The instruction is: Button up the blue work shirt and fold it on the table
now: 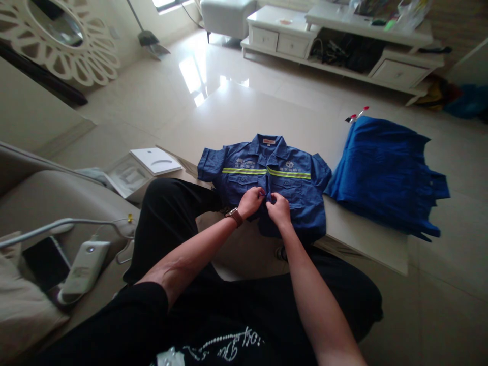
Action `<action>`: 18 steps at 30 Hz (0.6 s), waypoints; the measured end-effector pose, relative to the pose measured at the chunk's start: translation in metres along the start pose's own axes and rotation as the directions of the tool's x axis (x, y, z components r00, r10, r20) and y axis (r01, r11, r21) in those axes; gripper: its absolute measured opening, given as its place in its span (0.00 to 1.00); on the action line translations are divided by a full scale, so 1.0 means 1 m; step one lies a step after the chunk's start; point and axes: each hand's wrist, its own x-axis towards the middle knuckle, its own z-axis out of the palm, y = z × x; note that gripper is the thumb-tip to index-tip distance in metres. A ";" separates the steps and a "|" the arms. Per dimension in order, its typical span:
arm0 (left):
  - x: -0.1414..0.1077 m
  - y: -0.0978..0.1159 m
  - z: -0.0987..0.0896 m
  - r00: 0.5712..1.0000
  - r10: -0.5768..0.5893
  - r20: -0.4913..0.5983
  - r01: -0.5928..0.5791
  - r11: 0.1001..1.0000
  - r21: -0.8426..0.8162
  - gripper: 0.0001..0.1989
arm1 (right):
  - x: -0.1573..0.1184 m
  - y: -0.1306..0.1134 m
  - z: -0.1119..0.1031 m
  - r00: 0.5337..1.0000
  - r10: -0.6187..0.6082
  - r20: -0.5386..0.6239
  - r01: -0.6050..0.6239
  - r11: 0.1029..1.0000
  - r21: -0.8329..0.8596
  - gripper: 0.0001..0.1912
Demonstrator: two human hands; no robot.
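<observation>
Black top [217, 312], silver lettering, worn by the person, on the near side of the work shirt. Work shirt [308, 197], one, navy, short-sleeved, yellow-green reflective stripe; laid front up, collar away from the person, at the near edge of a pale table [369, 236]. Left hand [250, 202], brown-strapped watch [234, 217] at wrist: fingertips together, pinching the work shirt's front opening. Right hand [279, 209]: fingertips closed on the opposite edge. Bright blue garments [385, 175], piled, right of the work shirt. White booklet [156, 161], left of it.
</observation>
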 end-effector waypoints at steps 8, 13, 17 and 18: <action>0.005 0.004 -0.009 0.990 -0.142 0.012 0.136 0.914 -0.383 0.03 | 0.001 -0.002 -0.003 1.000 -0.002 -0.024 0.002 1.000 0.008 0.16; -0.002 0.003 -0.009 0.995 -0.104 -0.014 0.096 0.961 -0.257 0.01 | 0.001 -0.003 -0.003 0.999 -0.019 -0.030 0.020 0.998 0.056 0.17; -0.006 0.005 -0.011 0.998 -0.016 -0.061 0.017 1.000 0.008 0.04 | 0.002 0.000 -0.002 0.996 -0.047 -0.070 0.053 0.994 0.095 0.16; -0.006 0.006 -0.012 0.998 0.018 -0.058 -0.014 0.998 0.065 0.05 | 0.002 0.001 -0.001 0.995 -0.056 -0.079 0.064 0.992 0.104 0.16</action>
